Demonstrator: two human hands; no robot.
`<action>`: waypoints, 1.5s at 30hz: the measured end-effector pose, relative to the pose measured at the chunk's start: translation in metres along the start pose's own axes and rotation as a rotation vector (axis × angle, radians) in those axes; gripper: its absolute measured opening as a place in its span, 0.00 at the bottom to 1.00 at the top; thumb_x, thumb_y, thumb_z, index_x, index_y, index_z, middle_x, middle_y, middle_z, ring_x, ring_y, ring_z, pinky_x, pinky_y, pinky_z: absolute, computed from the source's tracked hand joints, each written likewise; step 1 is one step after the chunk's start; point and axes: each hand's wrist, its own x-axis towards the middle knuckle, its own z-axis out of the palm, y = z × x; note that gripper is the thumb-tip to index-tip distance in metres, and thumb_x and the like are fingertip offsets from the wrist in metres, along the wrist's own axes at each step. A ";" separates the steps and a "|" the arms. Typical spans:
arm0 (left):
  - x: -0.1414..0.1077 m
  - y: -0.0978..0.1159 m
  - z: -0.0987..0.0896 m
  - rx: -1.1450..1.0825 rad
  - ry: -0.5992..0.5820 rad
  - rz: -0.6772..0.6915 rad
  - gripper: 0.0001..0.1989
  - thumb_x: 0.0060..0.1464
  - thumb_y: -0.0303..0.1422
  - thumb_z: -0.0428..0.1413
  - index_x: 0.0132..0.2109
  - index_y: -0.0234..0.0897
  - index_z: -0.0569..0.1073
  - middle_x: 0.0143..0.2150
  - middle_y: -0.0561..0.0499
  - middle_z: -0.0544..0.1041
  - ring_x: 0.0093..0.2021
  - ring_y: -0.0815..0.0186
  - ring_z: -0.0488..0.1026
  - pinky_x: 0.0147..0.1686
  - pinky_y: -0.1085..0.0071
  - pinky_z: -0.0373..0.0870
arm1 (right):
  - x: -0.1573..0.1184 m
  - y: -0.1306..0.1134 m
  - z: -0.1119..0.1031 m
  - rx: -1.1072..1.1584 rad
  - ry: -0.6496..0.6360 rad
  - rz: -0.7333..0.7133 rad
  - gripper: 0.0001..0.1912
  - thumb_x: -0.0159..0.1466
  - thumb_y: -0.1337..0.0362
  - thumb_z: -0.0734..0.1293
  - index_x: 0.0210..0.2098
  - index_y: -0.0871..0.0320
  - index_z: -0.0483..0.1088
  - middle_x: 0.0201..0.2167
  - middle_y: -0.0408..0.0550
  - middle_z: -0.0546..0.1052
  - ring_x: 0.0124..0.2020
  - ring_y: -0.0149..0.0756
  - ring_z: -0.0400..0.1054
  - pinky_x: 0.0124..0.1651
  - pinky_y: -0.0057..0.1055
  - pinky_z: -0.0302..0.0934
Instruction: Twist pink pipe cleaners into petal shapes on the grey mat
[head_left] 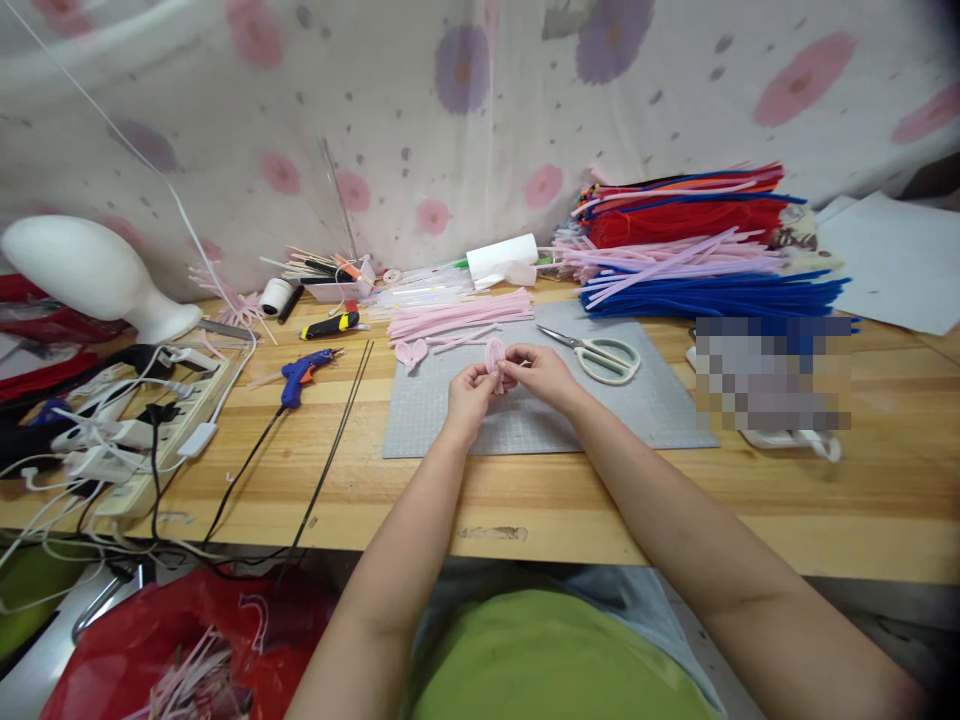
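Observation:
Above the grey cutting mat [420, 430], my left hand [472, 395] and my right hand [540, 372] both pinch a small pink pipe-cleaner petal [493, 354], a coiled oval standing upright between the fingertips. Its lower end is partly hidden by the fingers. To the left on the mat lies a finished-looking pink pipe-cleaner piece [410, 354] with two lobes. Loose pink pipe cleaners [461, 316] form a bundle just behind my hands. Scissors [600, 355] with pale green handles rest right of my right hand, their tips pointing toward the pink bundle.
A blue glue gun [304, 378], thin dark rods [337, 440] and a yellow-black utility knife [330, 326] lie left. Farther left are a cabled power strip [176, 430] and a white foam head [90, 270]. Coloured pipe-cleaner bundles [697, 290] are stacked back right. A red bag [195, 610] hangs below.

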 end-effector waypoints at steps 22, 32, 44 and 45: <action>0.011 -0.020 -0.008 0.243 0.034 0.218 0.11 0.43 0.35 0.57 0.34 0.34 0.72 0.28 0.49 0.76 0.29 0.67 0.74 0.34 0.70 0.68 | 0.003 0.007 0.005 -0.047 0.097 -0.048 0.08 0.49 0.60 0.64 0.23 0.59 0.67 0.20 0.42 0.70 0.22 0.29 0.63 0.29 0.27 0.57; 0.011 -0.018 -0.009 0.201 0.052 0.199 0.09 0.41 0.34 0.57 0.32 0.33 0.71 0.26 0.48 0.76 0.28 0.66 0.74 0.33 0.71 0.68 | 0.002 0.002 0.009 0.045 0.086 -0.037 0.07 0.48 0.61 0.64 0.23 0.58 0.66 0.18 0.40 0.70 0.20 0.29 0.63 0.27 0.27 0.58; 0.012 -0.023 -0.012 0.353 0.068 0.237 0.11 0.43 0.36 0.56 0.36 0.36 0.74 0.30 0.49 0.76 0.30 0.67 0.73 0.32 0.72 0.68 | 0.004 0.010 0.011 -0.120 0.167 -0.077 0.06 0.51 0.62 0.63 0.23 0.58 0.67 0.20 0.41 0.70 0.24 0.29 0.62 0.30 0.26 0.55; 0.012 -0.023 -0.011 0.323 0.067 0.219 0.11 0.43 0.35 0.56 0.36 0.36 0.74 0.30 0.49 0.76 0.30 0.67 0.73 0.32 0.72 0.68 | 0.004 0.010 0.011 -0.118 0.165 -0.074 0.06 0.51 0.62 0.63 0.24 0.58 0.67 0.21 0.41 0.70 0.24 0.28 0.62 0.30 0.26 0.55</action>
